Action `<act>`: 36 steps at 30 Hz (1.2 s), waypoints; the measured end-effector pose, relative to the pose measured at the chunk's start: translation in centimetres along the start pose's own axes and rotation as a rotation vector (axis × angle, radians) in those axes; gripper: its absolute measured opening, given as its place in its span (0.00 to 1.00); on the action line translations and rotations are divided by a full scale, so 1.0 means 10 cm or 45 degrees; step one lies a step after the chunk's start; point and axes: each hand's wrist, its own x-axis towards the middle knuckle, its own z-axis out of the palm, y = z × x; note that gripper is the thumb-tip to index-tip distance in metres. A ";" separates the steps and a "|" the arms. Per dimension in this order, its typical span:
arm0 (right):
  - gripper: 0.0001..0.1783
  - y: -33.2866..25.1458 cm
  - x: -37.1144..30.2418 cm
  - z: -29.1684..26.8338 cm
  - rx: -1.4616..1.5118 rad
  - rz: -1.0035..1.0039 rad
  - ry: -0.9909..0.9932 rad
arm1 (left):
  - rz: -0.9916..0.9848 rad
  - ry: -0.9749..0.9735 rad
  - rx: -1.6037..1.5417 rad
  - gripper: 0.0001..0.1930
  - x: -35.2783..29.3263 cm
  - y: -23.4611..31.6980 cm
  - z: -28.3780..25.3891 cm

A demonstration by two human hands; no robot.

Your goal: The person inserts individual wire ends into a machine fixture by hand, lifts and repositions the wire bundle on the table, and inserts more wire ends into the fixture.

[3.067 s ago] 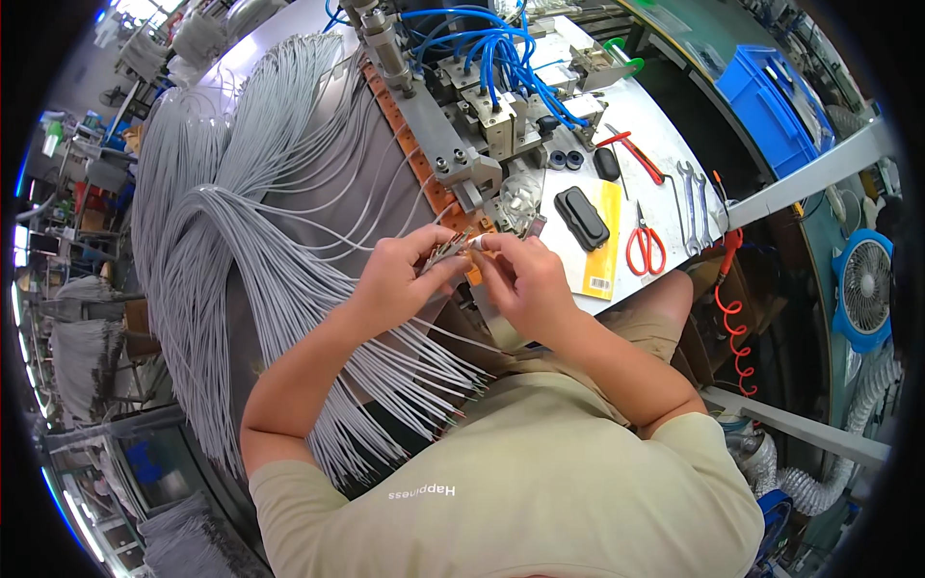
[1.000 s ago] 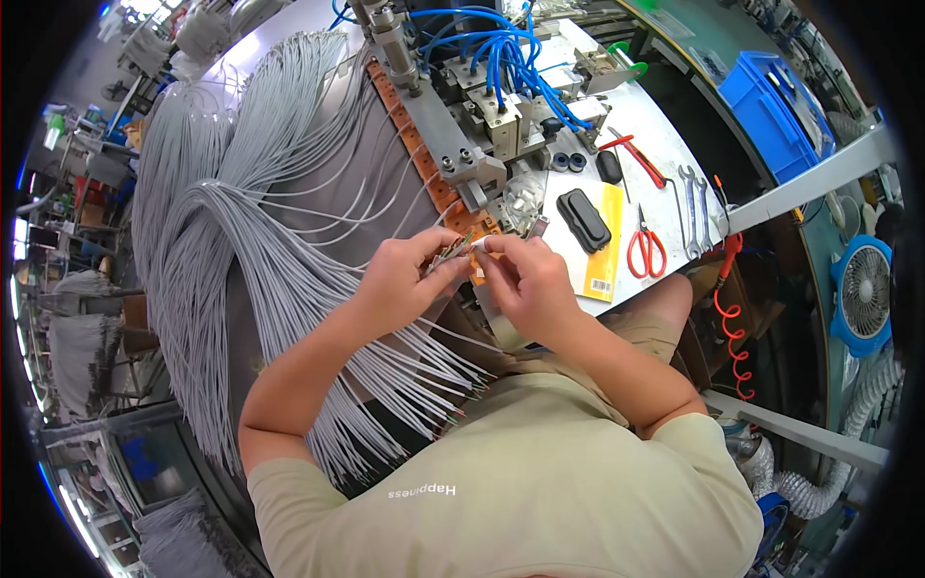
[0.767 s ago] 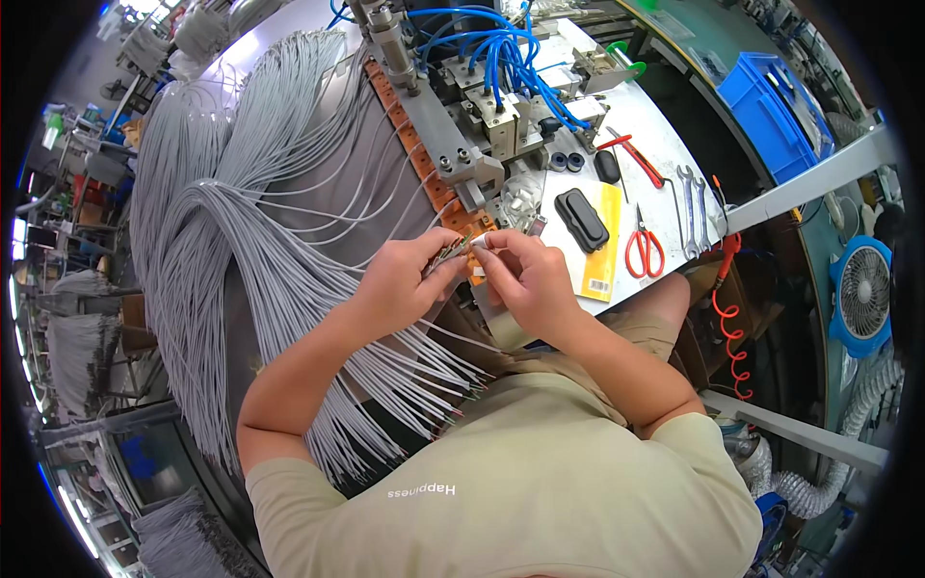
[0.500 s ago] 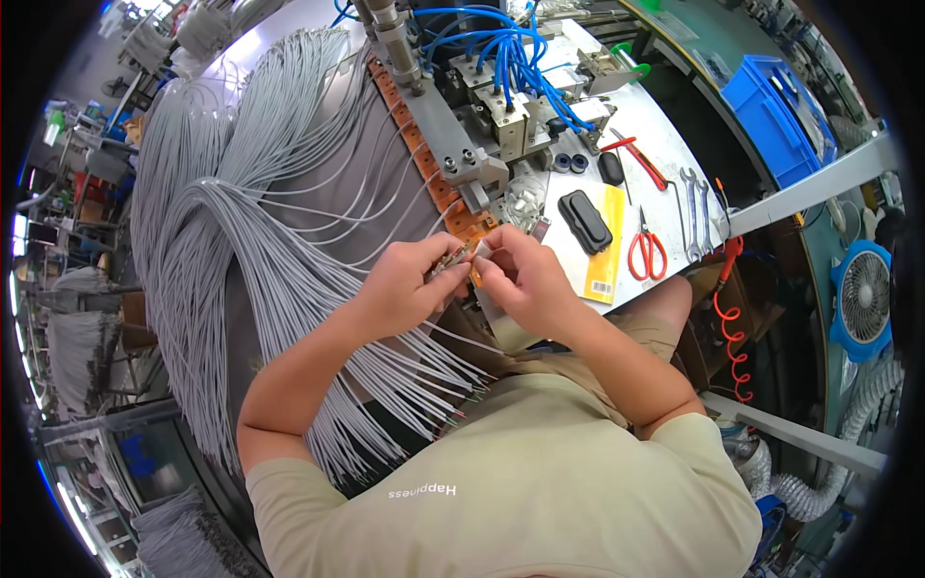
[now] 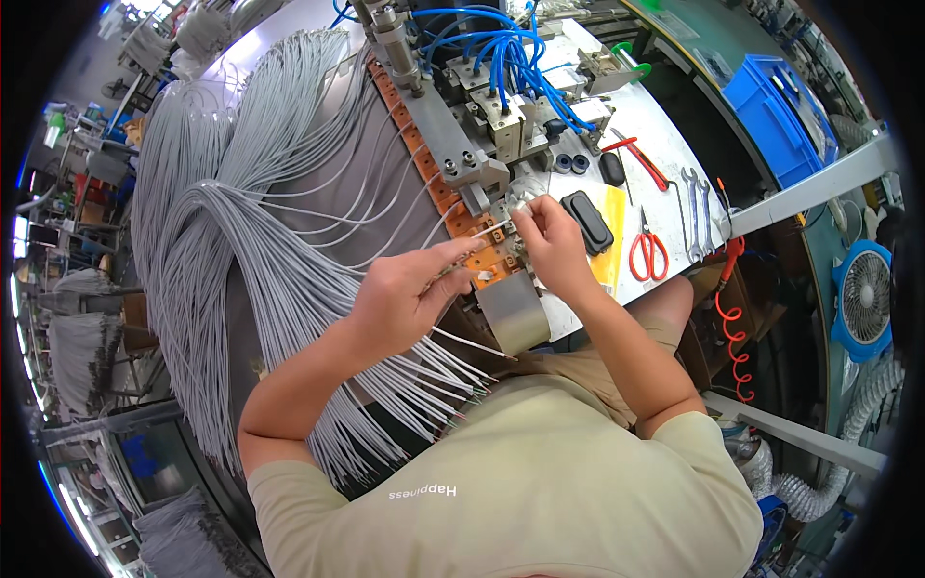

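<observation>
My right hand [image 5: 554, 249] is closed in a pinch on the end of a thin pale cable [image 5: 494, 229], just above the orange fixture. The cable runs left toward the fingertips of my left hand [image 5: 400, 294]. That hand has its forefinger stretched out and its thumb apart below, beside the orange fixture block [image 5: 496, 262]; its other fingers are hidden. A thick bundle of grey cables [image 5: 279, 279] lies under my left forearm, with stripped ends toward my lap. Single cables lead to an orange slotted rail [image 5: 424, 159].
Behind the rail stands a metal machine [image 5: 511, 125] with blue air tubes [image 5: 511, 48]. To the right lie a black case [image 5: 586, 222] on a yellow packet [image 5: 611, 260], red-handled scissors [image 5: 647, 256], wrenches [image 5: 694, 217] and a red-handled cutter [image 5: 647, 162]. A blue fan [image 5: 862, 301] stands far right.
My hands have parted. The right hand has moved up and right with the cable end, and the left hand has drawn back slightly left, uncovering the orange block and a metal plate.
</observation>
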 end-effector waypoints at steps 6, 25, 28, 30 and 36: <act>0.09 0.10 0.07 -0.01 0.348 0.109 -0.177 | -0.015 -0.227 0.180 0.12 0.04 -0.15 0.00; 0.08 -0.31 -0.41 -0.02 0.072 -0.223 0.003 | -0.548 -0.271 -0.458 0.08 0.13 -0.05 -0.12; 0.07 -0.29 -0.42 0.06 -0.179 -0.688 0.057 | -0.460 -0.270 -0.271 0.08 0.11 -0.08 -0.04; 0.07 -0.30 -0.38 0.06 -0.224 -0.757 0.069 | -0.420 -0.265 -0.176 0.08 0.08 -0.10 -0.02; 0.06 -0.36 -0.43 0.05 -0.053 -0.492 -0.063 | -0.396 -0.139 -0.144 0.09 0.06 -0.16 0.02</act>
